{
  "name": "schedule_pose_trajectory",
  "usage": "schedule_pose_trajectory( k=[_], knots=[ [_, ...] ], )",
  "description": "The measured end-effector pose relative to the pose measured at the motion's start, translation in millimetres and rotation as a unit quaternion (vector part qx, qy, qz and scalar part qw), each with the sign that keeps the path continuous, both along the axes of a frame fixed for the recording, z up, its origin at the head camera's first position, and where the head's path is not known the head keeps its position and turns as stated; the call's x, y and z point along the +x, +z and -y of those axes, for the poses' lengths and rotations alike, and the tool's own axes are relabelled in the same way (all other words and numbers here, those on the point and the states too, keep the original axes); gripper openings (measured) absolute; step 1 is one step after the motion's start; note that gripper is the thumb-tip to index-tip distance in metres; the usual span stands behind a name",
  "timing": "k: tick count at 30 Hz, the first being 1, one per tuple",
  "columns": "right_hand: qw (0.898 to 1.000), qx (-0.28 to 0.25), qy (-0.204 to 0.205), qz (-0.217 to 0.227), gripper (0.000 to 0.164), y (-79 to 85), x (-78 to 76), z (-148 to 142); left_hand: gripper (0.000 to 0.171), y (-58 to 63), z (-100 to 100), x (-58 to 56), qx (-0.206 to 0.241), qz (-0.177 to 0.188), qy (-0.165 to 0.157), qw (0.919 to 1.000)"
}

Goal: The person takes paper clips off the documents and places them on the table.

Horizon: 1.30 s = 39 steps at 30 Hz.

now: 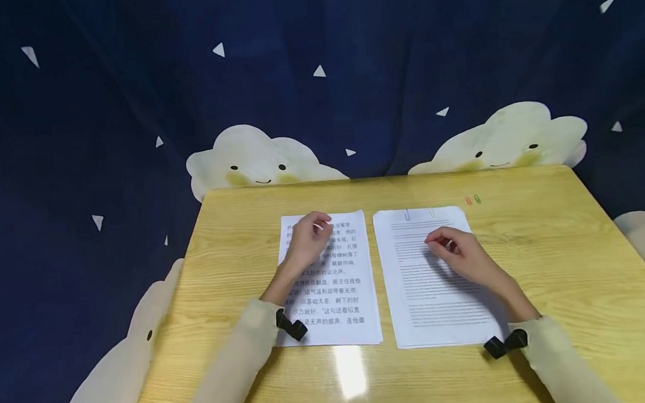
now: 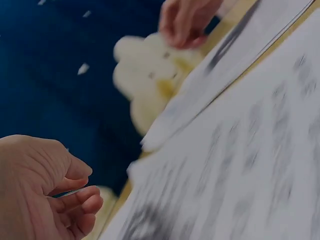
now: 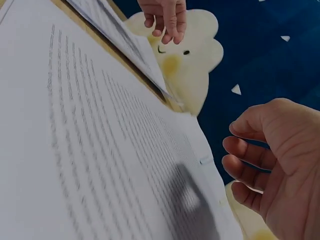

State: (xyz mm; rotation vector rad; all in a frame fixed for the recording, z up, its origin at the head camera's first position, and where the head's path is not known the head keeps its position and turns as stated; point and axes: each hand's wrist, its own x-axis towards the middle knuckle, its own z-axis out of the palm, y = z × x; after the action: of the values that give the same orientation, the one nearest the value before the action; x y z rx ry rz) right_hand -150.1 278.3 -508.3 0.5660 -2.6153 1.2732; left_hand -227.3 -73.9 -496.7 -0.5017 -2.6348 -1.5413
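Observation:
My left hand (image 1: 309, 239) hovers over the left sheets of paper (image 1: 341, 333), printed with large Chinese characters. Its fingers are loosely bent, and I make out nothing held in the left wrist view. Above the right sheets (image 1: 441, 336), covered in small lines of text, hangs my right hand (image 1: 463, 254), fingers relaxed and holding nothing; its shadow falls on the page. A blue paper clip (image 1: 407, 215) and a pale paper clip (image 1: 433, 212) sit on the top edge of the right sheets. Part of the left page is hidden under the left hand.
A red paper clip (image 1: 469, 200) and a green paper clip (image 1: 477, 199) lie on the wooden table (image 1: 558, 255), beyond the right sheets' top right corner. A dark blue curtain (image 1: 382, 87) with clouds and white triangles hangs behind the table.

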Motion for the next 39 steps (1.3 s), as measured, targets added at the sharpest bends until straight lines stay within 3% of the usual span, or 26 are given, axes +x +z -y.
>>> schedule_pose_trajectory(
  k=[4, 9, 15, 18, 21, 25, 30, 39],
  knots=[
    [0.999, 0.0, -0.035, -0.006, 0.009, -5.6, 3.9, -16, 0.024, 1.0, -39, 5.7, -0.015, 0.017, -0.048, 0.9986],
    [0.997, -0.003, -0.082, 0.008, 0.01, -11.1, 9.1, -31, 0.027, -1.9, -73, 1.5, -0.035, 0.018, -0.051, 0.9979],
    [0.994, -0.006, -0.112, 0.01, 0.01, -14.4, 8.0, -39, 0.036, -3.5, -95, -16.2, -0.093, 0.023, -0.04, 0.9946],
    [0.994, -0.006, -0.109, 0.011, 0.008, -17.7, 5.9, -43, 0.039, -3.0, -103, -22.2, -0.118, 0.045, -0.056, 0.9904],
    [0.995, -0.009, -0.101, 0.024, 0.008, -24.4, 4.7, -47, 0.029, -5.5, -110, -24.4, -0.126, 0.054, -0.073, 0.988],
    [0.995, -0.004, -0.09, 0.038, 0.008, -30.4, 6.8, -50, 0.013, -14.6, -118, -23.1, -0.11, 0.036, -0.082, 0.9898],
    [0.996, 0.001, -0.069, 0.051, 0.008, -26.0, 6.0, -51, 0.031, -23.6, -123, -21.0, -0.095, -0.01, -0.078, 0.9924],
    [0.997, 0.015, -0.058, 0.048, 0.014, 2.6, -15.7, -60, 0.018, -28.8, -124, -15.7, -0.036, -0.013, -0.075, 0.9964]
  ],
)
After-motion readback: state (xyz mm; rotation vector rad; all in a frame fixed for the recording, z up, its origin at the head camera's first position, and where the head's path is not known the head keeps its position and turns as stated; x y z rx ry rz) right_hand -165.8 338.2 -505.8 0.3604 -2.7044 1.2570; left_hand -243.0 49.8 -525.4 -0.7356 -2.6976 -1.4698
